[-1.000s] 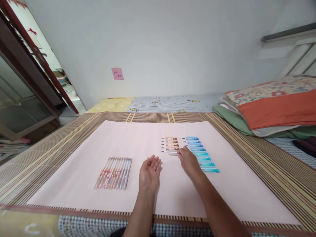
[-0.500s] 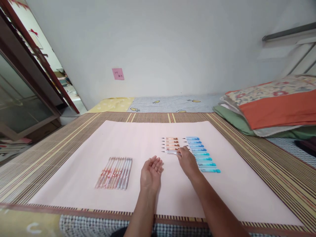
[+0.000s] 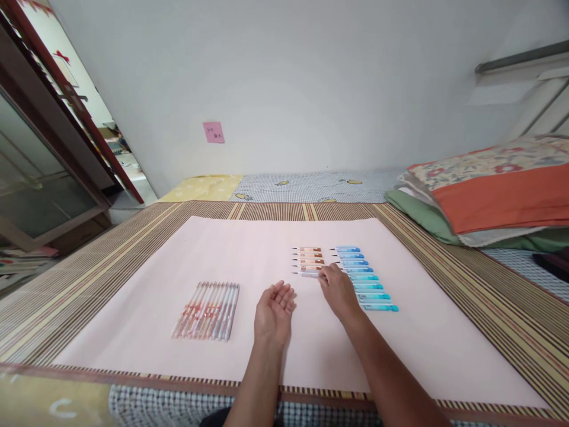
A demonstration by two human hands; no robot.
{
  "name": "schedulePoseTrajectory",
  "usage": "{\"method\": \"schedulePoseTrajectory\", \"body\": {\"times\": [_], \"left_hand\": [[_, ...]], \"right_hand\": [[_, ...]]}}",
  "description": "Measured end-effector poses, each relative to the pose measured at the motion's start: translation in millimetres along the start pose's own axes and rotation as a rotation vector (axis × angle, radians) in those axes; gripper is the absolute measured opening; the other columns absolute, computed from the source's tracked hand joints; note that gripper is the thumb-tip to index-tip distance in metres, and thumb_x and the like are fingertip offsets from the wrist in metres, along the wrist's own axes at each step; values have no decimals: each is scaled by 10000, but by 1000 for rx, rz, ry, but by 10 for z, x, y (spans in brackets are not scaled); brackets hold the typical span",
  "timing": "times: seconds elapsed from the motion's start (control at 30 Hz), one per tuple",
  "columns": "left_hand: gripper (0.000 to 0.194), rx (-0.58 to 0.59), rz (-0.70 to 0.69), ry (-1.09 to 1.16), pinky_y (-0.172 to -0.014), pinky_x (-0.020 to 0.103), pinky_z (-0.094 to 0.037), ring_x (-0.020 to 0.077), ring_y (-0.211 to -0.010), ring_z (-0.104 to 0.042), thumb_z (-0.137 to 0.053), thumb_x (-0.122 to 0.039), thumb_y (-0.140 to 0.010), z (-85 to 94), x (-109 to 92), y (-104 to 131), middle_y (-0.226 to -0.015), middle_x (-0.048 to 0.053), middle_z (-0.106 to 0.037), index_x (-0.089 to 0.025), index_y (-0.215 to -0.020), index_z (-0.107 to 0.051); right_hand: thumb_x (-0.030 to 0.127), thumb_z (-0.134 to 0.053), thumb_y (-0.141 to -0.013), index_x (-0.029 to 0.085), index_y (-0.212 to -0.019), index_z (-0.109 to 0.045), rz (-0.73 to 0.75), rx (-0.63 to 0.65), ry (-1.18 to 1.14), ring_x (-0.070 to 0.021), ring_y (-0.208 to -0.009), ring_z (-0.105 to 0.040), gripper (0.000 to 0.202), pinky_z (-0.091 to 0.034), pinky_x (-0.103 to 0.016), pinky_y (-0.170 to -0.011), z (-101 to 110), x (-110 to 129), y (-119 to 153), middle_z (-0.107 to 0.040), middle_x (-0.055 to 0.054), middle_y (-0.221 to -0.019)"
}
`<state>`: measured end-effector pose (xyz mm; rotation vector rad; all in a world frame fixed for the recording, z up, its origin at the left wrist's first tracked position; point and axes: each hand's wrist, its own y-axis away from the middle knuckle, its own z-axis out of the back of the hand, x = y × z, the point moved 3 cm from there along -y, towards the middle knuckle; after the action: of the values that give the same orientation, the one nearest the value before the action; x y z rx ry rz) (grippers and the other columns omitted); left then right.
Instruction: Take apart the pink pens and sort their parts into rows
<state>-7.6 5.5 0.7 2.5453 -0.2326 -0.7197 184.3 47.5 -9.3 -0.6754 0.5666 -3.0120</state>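
My right hand (image 3: 336, 287) pinches the right end of a pale pen (image 3: 307, 274), which lies crosswise at the near end of a column of brown-banded pens (image 3: 309, 260). Just right of that hand, several blue and turquoise pens (image 3: 368, 287) form another column, partly hidden by my fingers. My left hand (image 3: 274, 308) rests palm up on the pink sheet (image 3: 146, 261), fingers loosely curled and apart, with nothing in it. To its left, several slim pens with red and pink patterns (image 3: 207, 311) lie side by side, pointing away from me.
Under the sheet is a striped mat (image 3: 489, 308). Folded bedding (image 3: 502, 184) is piled at the right. A pink note (image 3: 214, 132) sticks to the white wall (image 3: 311, 89). A door frame (image 3: 73, 107) stands at the left.
Almost nothing differs. My right hand stays at the pale pen's end, and my left hand keeps its palm-up pose. The view has shifted very slightly.
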Motion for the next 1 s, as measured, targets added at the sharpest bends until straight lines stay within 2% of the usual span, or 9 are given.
{"method": "schedulePoseTrajectory", "body": {"times": [0.43, 1.0], "left_hand": [[171, -9, 12, 0, -580, 248, -557, 187, -750, -716, -571, -194, -938, -20, -7, 23, -877, 131, -721, -84, -949, -702], [176, -2, 14, 6, -585, 253, -565, 191, -741, -722, -562, -180, -943, -20, -6, 33, -872, 138, -722, -73, -943, -702]], "right_hand": [[98, -532, -926, 198, -792, -607, 55, -48, 87, -152, -689, -491, 183, -287, -297, -672, -37, 11, 8, -591, -22, -860], [149, -543, -946, 203, -789, -586, 88, -96, 82, -172, -709, -501, 171, -288, -307, -668, -85, 7, 18, -602, -38, -866]]}}
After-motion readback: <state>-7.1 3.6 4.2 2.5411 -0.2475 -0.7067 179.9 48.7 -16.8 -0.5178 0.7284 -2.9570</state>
